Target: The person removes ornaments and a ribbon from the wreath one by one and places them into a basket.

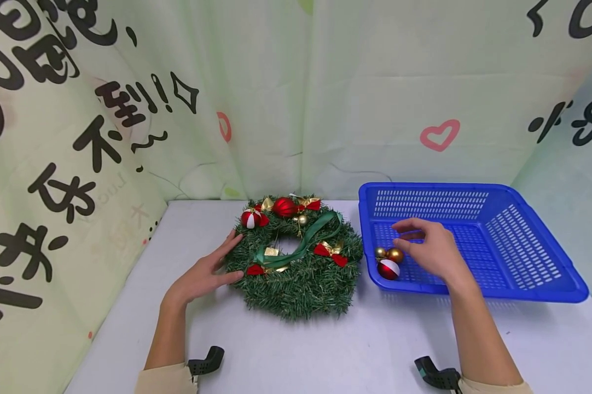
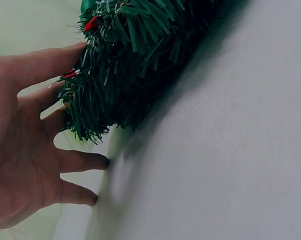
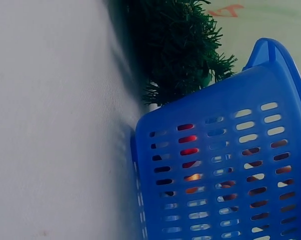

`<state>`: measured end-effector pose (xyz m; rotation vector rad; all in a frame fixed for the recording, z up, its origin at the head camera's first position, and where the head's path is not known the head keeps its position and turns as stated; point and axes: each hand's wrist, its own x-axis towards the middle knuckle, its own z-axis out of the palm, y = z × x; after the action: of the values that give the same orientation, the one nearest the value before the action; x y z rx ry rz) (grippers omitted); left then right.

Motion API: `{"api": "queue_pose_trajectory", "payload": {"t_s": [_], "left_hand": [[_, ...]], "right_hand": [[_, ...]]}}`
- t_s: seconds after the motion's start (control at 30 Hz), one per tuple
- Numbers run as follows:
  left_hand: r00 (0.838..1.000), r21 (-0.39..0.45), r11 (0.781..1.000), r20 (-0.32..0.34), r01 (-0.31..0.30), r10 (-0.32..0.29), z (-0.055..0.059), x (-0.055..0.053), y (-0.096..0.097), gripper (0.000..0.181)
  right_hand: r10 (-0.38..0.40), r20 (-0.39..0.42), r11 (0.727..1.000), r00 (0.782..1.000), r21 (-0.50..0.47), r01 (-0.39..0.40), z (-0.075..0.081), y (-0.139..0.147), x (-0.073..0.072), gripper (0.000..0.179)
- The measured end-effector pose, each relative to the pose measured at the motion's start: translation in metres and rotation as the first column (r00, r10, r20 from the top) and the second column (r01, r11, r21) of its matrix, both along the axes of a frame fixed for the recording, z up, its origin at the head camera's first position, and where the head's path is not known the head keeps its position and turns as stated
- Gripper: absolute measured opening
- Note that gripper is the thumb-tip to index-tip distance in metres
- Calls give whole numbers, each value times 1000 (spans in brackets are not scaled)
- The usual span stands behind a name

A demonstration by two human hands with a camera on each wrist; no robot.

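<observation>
A green wreath (image 1: 296,295) lies on the table, trimmed with red bows, a red ball (image 1: 284,207), a red-and-white ball (image 1: 251,218), small gold balls and a green ribbon (image 1: 306,243). My left hand (image 1: 204,278) rests against its left edge, fingers spread; in the left wrist view the thumb touches the green needles (image 2: 110,85). My right hand (image 1: 436,250) hovers inside the blue basket (image 1: 537,293), thumb and fingers bent but apart. Just left of it sit another red-and-white ball (image 1: 388,269) and gold balls (image 1: 395,255). In the right wrist view the basket wall mostly hides this hand.
The basket stands to the right of the wreath, its left rim close to the needles. A white table (image 1: 306,355) carries both. Pale curtains (image 1: 365,109) with black lettering and hearts hang behind and at the sides.
</observation>
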<state>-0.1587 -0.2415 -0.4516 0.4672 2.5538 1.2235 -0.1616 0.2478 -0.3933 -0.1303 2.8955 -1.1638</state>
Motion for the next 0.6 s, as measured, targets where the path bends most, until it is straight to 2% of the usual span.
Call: {"api": "queue_pose_trajectory", "payload": {"t_s": [0.23,0.6], "left_hand": [[1000,-9,1000,-14,14,-14,-1,-1,1,87],[1000,-52,998,-11,17,-18,4,0,4,87]], "right_hand": [[-6,-47,999,999,-33,5,4,-5,2,33],[44,-89,997,995,-64,-50,16,-21,4,30]]}}
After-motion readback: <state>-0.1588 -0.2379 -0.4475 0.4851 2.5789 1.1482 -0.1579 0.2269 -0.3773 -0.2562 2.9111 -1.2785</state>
